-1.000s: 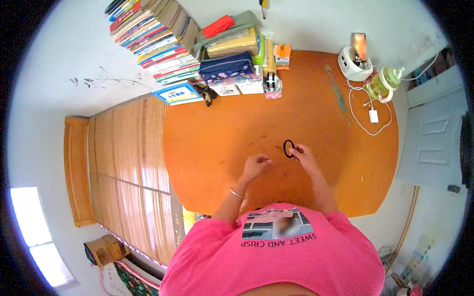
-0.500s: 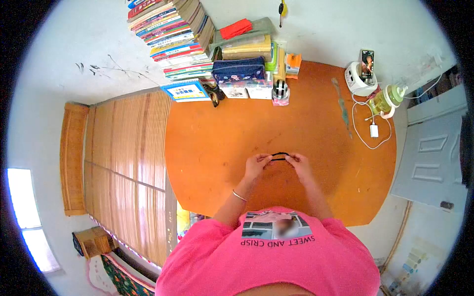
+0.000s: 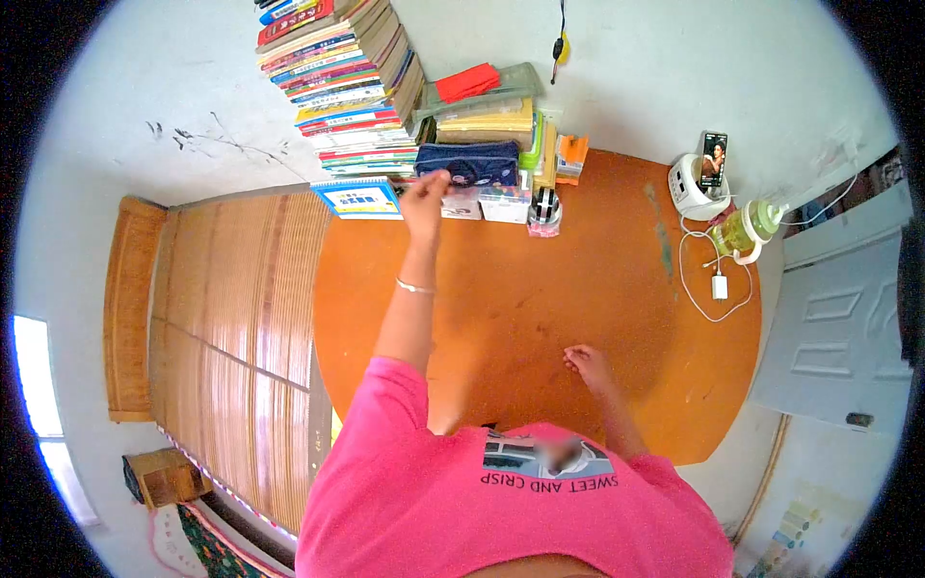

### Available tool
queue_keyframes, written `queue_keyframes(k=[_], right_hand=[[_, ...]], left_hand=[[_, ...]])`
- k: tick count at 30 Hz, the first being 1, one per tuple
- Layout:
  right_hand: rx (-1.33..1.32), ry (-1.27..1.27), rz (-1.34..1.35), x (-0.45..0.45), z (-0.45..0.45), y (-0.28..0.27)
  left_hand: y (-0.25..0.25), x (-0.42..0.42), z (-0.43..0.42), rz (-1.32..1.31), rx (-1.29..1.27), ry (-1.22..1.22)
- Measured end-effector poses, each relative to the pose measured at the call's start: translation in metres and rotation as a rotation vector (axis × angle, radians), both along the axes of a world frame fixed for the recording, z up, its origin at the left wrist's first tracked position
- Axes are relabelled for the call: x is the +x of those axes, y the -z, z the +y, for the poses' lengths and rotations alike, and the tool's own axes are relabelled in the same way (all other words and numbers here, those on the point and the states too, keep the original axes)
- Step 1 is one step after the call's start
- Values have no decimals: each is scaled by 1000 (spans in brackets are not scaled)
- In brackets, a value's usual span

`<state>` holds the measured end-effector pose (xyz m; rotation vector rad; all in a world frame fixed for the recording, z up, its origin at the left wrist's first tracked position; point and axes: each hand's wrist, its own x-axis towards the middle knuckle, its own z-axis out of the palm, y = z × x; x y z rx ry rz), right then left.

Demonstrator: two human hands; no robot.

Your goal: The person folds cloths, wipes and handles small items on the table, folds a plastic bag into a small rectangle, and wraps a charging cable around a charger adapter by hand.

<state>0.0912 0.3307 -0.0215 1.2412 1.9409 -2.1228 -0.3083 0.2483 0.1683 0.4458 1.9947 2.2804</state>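
My left hand (image 3: 424, 204) is stretched out to the back of the table, closed in a pinch. A black elastic band (image 3: 462, 171), seen as a small dark loop, hangs from its fingertips in front of the dark blue pencil case (image 3: 501, 154). The blue-edged desk calendar (image 3: 361, 198) stands just left of that hand, and its fingers hide the spot between calendar and case. Over the front right of the table, my right hand (image 3: 586, 366) has loosely curled fingers, with nothing visible in them.
A tall stack of books (image 3: 347, 87) stands at the back left. A clear-lidded jar (image 3: 544, 214) sits right of the pencil case. Further right are a phone (image 3: 713, 159) on a white power socket tower (image 3: 689, 193), a green bottle (image 3: 747, 226) and a white charger (image 3: 720, 286) with cable.
Both hands held the black band over the middle of the table. My left hand has carried it back and left to the pencil case; my right let go and dropped nearer my body.
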Motion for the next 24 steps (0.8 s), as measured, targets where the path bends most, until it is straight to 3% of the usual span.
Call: queue_keyframes(k=[9,14,16,20,21,22,24], right_hand=[[9,80,26,2,-3,2],[-78,137,34,2,-4,1],[-82,153,20,2,-3,4],[-122,171,61,3,-3,2],[-115,184,64,3,-5,1],[-105,208,65,3,-6,-3],[-72,187,61,3,-5,-20]], left_hand=[[-16,-70,14,138,-400,-106],[1,-77,9,67,-322,-82],[-2,-71,4,278,-470,-119],[3,-74,3,312,-431,-134],[14,-83,0,435,-516,-195],[12,-84,-4,435,-512,-181],[13,-70,-8,170,-243,-195]])
